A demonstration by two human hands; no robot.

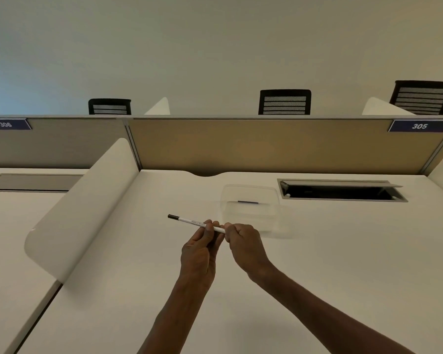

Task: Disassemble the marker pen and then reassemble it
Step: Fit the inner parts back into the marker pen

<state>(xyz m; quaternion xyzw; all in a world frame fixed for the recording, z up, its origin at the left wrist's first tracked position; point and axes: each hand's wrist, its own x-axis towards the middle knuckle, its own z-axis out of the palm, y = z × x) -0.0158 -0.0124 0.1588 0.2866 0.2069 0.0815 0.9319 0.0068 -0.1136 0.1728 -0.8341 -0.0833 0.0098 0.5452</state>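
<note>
A thin white marker pen [189, 221] with a black end at its far left is held above the white desk [343, 251], pointing left and slightly away from me. My left hand [200, 251] pinches its barrel near the middle between thumb and fingers. My right hand [243, 241] is closed around the pen's right end, which is hidden inside the fist. The two hands almost touch. A small dark piece [248, 202] lies inside a clear plastic container [251, 208] just behind the hands.
A white curved divider [87, 213] borders the desk on the left. An open cable hatch [340, 191] sits at the back right. A tan partition [266, 146] closes the far edge, with black chairs behind it.
</note>
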